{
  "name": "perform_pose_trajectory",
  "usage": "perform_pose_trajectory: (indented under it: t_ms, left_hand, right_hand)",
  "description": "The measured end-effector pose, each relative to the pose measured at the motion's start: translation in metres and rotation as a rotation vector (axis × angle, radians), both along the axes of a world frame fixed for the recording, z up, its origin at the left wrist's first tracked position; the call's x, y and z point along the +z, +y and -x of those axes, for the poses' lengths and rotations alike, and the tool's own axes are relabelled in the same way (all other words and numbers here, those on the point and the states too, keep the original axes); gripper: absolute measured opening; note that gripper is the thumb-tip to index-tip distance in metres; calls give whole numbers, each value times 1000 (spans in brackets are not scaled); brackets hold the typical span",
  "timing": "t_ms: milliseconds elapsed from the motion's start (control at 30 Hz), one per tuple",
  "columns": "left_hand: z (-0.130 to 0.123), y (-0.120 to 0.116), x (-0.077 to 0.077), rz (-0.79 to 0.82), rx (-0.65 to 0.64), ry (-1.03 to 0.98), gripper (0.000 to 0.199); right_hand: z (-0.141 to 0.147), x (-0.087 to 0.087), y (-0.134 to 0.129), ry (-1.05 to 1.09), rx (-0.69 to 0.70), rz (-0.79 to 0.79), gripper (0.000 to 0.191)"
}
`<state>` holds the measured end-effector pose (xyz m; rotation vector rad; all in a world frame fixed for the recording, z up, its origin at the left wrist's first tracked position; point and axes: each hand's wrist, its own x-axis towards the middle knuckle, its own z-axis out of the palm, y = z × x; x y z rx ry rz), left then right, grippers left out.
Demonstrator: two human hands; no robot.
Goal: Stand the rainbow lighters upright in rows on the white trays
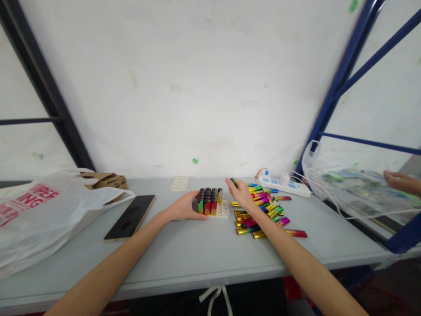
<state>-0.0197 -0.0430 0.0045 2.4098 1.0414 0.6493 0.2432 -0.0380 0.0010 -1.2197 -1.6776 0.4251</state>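
Note:
A white tray with round holes (223,210) sits mid-table, with several black-topped lighters (207,202) upright in its left and middle parts. A gold one (219,195) stands at their right. My left hand (186,207) grips the tray's left end, its thumb along the front and its fingers behind the lighters. To the right of the tray, my right hand (240,193) is closed around a small lighter (233,181), of which only a dark green end shows. Under and beside my right forearm lies a loose pile of shiny multicoloured lighter casings (276,210).
Another white holed tray (180,183) lies by the wall. At left are a phone (131,217), a white plastic bag (49,210) and cardboard (108,181). A white power strip (286,185) lies behind the pile. Another person's hand (403,182) shows beyond the blue frame (329,105).

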Motion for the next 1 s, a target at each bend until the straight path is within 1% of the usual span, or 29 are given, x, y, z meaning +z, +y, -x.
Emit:
perform_pose_trajectory:
  t_ms: [133,300,400,500,633,700,800,900,1000]
  left_hand:
    - [0,0,-1,8,-2,-15,74]
    - [1,2,-4,-5,3,-12,75]
    - [1,3,-4,-13,-1,-1,76]
    - [1,3,-4,-17,-6,8,76]
    - [2,3,-5,-24,13,9,76]
    - [2,3,-6,-26,19,10,77]
    - [1,2,-6,-24,21,11,75]
    - [1,1,-4,-23,22,6,73]
    - [0,0,-3,-28,25,7,73]
  right_hand:
    - [-1,2,-2,-61,-15,-18,53]
    - [0,-3,2,-89,-55,-40,43]
    - [1,-4,3,-111,-59,-48,43]
    - [0,-1,-1,-129,-17,-52,44]
    - [-3,6,-7,-205,108,-86,35]
    - [-4,9,-8,-266,150,-143,34]
    - [-6,12,-8,-358,161,-229,37]
    - [-7,13,-9,-419,170,-187,43]
    - [-8,11,-9,-428,147,-133,48]
